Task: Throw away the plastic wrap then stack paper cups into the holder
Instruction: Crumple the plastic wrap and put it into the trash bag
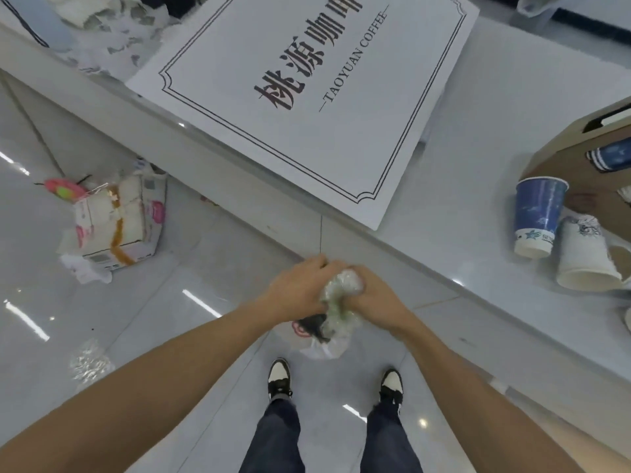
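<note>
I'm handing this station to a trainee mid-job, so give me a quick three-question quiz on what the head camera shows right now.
1. True or false: the plastic wrap is already in a bin.
2. Multiple choice: the blue paper cup on the counter stands
A. mouth up
B. upside down, tilted
C. flat on its side
3. Fill in: the white cup lies just to the ____ of the blue paper cup in the picture.

Key:
1. False. The left hand and right hand are both crumpling it above the floor.
2. B
3. right
</note>
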